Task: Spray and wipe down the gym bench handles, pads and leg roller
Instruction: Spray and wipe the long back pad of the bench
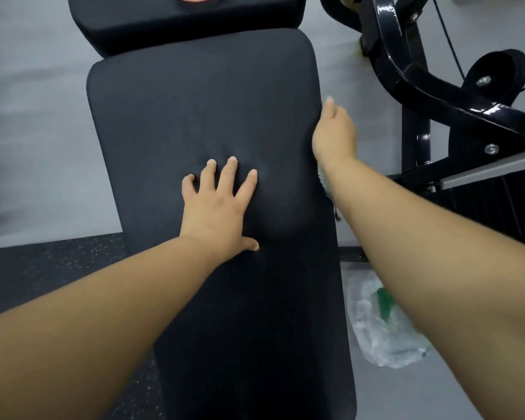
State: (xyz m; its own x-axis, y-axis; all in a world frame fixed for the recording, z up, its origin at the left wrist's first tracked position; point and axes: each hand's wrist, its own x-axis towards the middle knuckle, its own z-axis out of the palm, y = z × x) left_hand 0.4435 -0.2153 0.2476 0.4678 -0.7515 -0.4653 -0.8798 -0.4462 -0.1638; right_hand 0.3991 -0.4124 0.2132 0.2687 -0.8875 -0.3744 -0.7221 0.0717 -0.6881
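A long black bench pad fills the middle of the view, with a second black pad beyond it at the top. My left hand presses flat on the middle of the long pad, fingers spread, denting the cushion. My right hand is against the pad's right edge, thumb on top and fingers hidden down the side. A pale cloth shows under that wrist and hangs down beside the pad; the hand holds it against the edge. No spray bottle is in view.
A glossy black machine frame with a round black padded end stands at the upper right. On the grey floor to the right of the bench lies a clear plastic bag with something green inside. Dark speckled matting lies at the left.
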